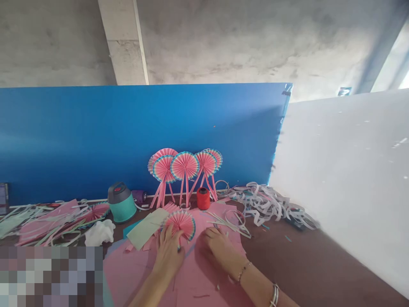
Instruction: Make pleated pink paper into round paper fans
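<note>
A round pleated paper fan (184, 222), pink with a blue and cream rim, is held by my left hand (169, 249). The fingers lie over its lower left part and the thumb presses near its centre. To the right, my right hand (220, 247) is low over the pink paper sheets (200, 281), its fingers curled down and closed. What they hold, if anything, is hidden. Pale green paper (148, 228) lies left of the fan. A red thread spool (203, 198) stands just behind it.
Several finished fans on pink sticks (185, 166) lean against the blue partition (96, 136). A teal container (122, 207) and crumpled white material (100, 233) stand left. White paper strips (255, 198) are heaped right, beside a white wall (358, 170).
</note>
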### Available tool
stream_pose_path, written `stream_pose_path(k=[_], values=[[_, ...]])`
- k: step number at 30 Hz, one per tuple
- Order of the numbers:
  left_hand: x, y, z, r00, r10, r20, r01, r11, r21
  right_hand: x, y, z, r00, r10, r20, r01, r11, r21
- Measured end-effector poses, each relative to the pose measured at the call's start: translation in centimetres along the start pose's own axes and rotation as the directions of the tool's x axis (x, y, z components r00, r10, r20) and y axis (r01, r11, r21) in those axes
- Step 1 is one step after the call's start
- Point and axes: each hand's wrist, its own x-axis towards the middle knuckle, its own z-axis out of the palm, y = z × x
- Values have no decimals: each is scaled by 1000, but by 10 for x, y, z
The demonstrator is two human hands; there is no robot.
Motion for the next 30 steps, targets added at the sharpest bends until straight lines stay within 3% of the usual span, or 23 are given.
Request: stream_pose_path(k=[6,14,18,20,22,25,28,30], values=[[5,-5,-4,1000,3,-3,-4,999,-45,-3,-11,-18,1000,-11,2,11,1000,-28],[18,-28,3,969,10,-246,-66,973,-221,3,-17,-6,995,-85,51,94,976,-199],[22,-33,1,958,-31,-286,-42,969,-244,1,-19,-10,995,-97,-8,94,980,-176],[23,-35,-1,952,-52,-303,-31,964,-263,1,-13,-20,993,-55,-104,40,990,-136],[25,-37,-2,947,-71,-315,-24,957,-288,0,-3,-36,955,38,-295,-56,997,-53],[26,-38,-3,941,-92,-326,-23,943,-333,-1,16,-64,810,157,-565,-129,988,90],[25,-36,-9,929,-113,-352,-27,928,-371,-5,28,-86,710,261,-654,-125,961,248],[24,-31,-19,911,-135,-390,-41,911,-411,-11,29,-92,712,286,-642,-94,944,316]])
